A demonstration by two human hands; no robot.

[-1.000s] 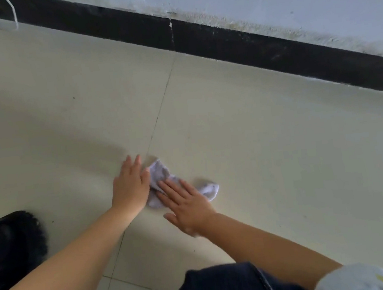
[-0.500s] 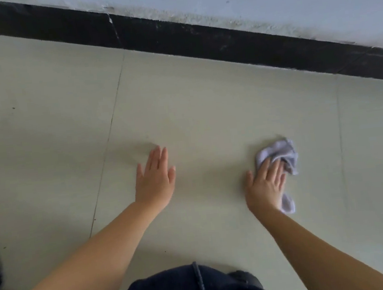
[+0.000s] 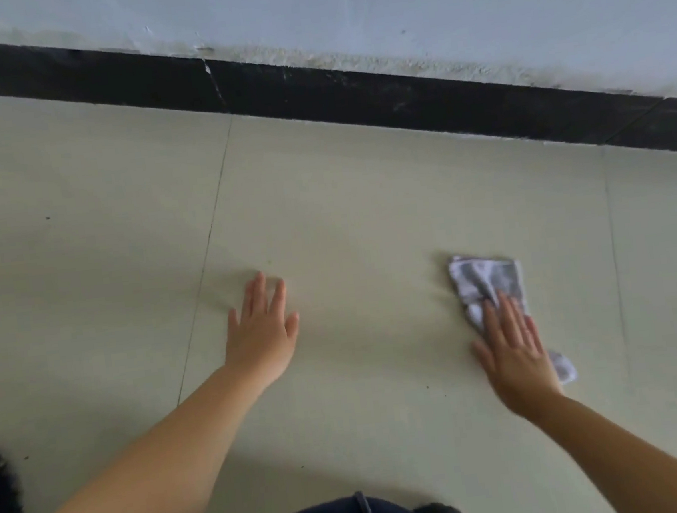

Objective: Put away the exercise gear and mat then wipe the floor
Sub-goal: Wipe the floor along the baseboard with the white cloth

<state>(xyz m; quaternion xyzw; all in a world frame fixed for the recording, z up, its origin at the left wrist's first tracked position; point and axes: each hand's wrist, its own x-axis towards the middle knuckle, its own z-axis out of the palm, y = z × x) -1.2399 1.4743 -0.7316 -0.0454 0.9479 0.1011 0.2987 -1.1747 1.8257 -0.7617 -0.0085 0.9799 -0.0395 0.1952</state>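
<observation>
Down on the floor (image 3: 345, 222), the right hand (image 3: 514, 350) presses a crumpled cloth (image 3: 483, 282) flat, fingers (image 3: 506, 314) straight and spread over its near half. Most of the cloth lies just beyond the fingertips, its long axis running away toward the black baseboard (image 3: 353, 92). The left hand (image 3: 262, 339) rests flat on bare tile, well apart, holding nothing, likely bracing. Any further wiping belongs to the right hand.

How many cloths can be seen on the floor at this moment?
1. The cloth lies on the floor at right, under the right hand, fingers flat.
</observation>
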